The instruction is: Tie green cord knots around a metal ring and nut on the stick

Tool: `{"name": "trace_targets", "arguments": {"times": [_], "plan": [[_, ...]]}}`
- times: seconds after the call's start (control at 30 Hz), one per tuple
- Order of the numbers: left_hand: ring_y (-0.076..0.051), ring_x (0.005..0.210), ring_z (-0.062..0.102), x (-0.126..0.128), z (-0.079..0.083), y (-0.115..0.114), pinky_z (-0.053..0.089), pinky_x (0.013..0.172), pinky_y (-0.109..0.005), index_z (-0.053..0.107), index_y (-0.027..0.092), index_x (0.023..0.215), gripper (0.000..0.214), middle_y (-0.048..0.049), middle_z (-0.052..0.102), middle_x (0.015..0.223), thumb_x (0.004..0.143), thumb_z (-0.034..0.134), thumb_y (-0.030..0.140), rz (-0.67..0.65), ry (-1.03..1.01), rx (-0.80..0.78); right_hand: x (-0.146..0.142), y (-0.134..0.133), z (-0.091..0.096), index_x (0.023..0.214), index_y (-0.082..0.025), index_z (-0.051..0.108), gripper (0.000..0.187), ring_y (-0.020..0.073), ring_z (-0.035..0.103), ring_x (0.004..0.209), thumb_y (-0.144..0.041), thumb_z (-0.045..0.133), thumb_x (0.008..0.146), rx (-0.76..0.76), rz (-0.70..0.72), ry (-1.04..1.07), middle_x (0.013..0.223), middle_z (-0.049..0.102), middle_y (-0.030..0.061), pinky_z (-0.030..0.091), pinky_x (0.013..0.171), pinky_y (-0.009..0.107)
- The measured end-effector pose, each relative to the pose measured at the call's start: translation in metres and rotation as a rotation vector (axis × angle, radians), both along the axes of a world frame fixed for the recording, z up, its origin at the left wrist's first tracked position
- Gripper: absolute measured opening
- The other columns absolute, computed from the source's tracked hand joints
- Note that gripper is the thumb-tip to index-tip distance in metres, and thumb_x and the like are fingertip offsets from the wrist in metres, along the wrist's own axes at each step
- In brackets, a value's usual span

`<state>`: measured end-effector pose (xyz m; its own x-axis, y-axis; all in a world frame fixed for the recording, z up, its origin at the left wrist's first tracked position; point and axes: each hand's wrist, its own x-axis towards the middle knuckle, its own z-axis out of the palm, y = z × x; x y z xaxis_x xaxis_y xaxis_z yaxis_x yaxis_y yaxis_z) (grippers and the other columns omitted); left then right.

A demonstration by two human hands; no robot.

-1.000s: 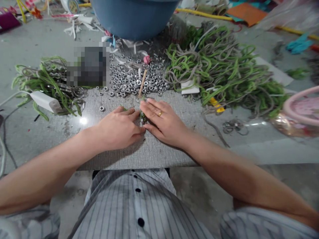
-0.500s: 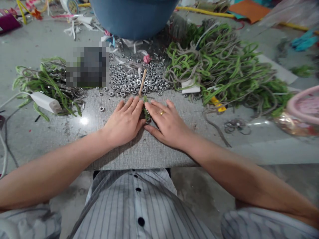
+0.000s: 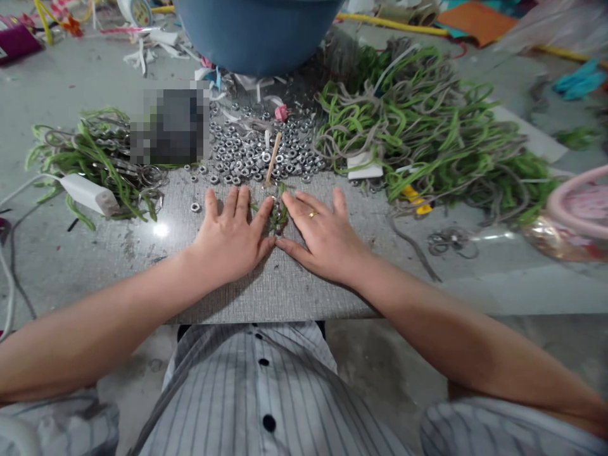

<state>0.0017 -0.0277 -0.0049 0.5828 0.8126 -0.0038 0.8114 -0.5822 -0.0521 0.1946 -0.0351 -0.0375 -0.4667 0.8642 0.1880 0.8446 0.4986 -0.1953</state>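
My left hand lies flat on the table with its fingers spread. Opposite it, my right hand, with a gold ring, is also flat and spread. Between the two hands sits a small braided piece of green cord with metal nuts, touched at its sides by my fingers and thumbs; its lower part is partly shaded by them. A thin wooden stick points away from just beyond the braided piece. Many loose metal nuts are heaped past my fingertips, and a single nut rests left of my left hand.
A blue basin stands behind the nuts. Tangled green and grey cords fill the right side. At left are corded pieces with metal rings, a white plug-like block and a blurred-out dark object. A pink-rimmed item is far right.
My fingers have spread, the left ones moving leftward and the right ones opening out, so more of the braided piece shows. The surrounding things stay in place.
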Motion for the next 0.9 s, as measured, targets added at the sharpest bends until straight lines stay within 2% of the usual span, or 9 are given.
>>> {"name": "trace_targets", "arguments": {"times": [0.17,0.37,0.6,0.7,0.8,0.9], "plan": [[-0.046,0.14,0.033,-0.0017,-0.0029,-0.0001,0.019,0.107,-0.073,0.038,0.011,0.149,0.064,-0.0275,0.036,0.151,0.095,0.044,0.046,0.034,-0.03,-0.009,-0.0013,-0.0041,0.0023,0.143,-0.015,0.046,0.059,0.0377,0.04,0.136,-0.051,0.031,0.099,0.027,-0.023,-0.076,0.146,0.05,0.0178,0.007,0.109,0.075],[-0.048,0.14,0.032,-0.0013,0.0001,-0.0037,0.018,0.108,-0.073,0.037,0.01,0.149,0.068,-0.027,0.036,0.152,0.095,0.041,0.052,0.1,0.01,-0.013,-0.0043,-0.006,0.0052,0.144,-0.006,0.042,0.074,0.0413,0.035,0.14,-0.059,0.022,0.098,0.014,-0.111,-0.118,0.147,0.045,0.0255,0.002,0.106,0.079],[-0.051,0.138,0.033,-0.0013,-0.0002,-0.0055,0.015,0.108,-0.072,0.038,0.005,0.148,0.075,-0.0286,0.037,0.15,0.094,0.04,0.057,0.129,0.015,-0.006,-0.0052,-0.0076,0.0071,0.142,-0.003,0.044,0.086,0.0462,0.033,0.139,-0.069,0.019,0.093,0.045,-0.187,-0.115,0.14,0.051,0.0298,0.004,0.103,0.082],[-0.048,0.138,0.035,-0.003,-0.0032,-0.0064,0.015,0.109,-0.072,0.037,0.009,0.148,0.073,-0.0253,0.04,0.15,0.094,0.037,0.058,0.129,-0.006,0.026,-0.0037,-0.0077,0.0068,0.142,-0.007,0.045,0.085,0.0486,0.034,0.138,-0.071,0.022,0.092,0.073,-0.171,-0.088,0.138,0.053,0.0272,0.004,0.102,0.083],[-0.047,0.136,0.038,-0.0046,-0.0034,-0.0059,0.016,0.109,-0.07,0.04,0.011,0.147,0.073,-0.0235,0.044,0.148,0.093,0.038,0.06,0.117,-0.026,0.056,-0.0022,-0.0083,0.0062,0.143,-0.009,0.046,0.081,0.0479,0.035,0.137,-0.069,0.022,0.093,0.093,-0.151,-0.072,0.139,0.054,0.0253,0.005,0.103,0.082],[-0.047,0.133,0.042,-0.0058,0.0017,-0.0021,0.018,0.109,-0.069,0.046,0.008,0.142,0.074,-0.0255,0.048,0.143,0.09,0.044,0.061,0.103,-0.025,0.047,-0.0019,-0.0089,0.006,0.142,-0.007,0.046,0.08,0.0451,0.036,0.137,-0.067,0.024,0.094,0.087,-0.152,-0.095,0.141,0.051,0.0265,0.007,0.105,0.079]]}}
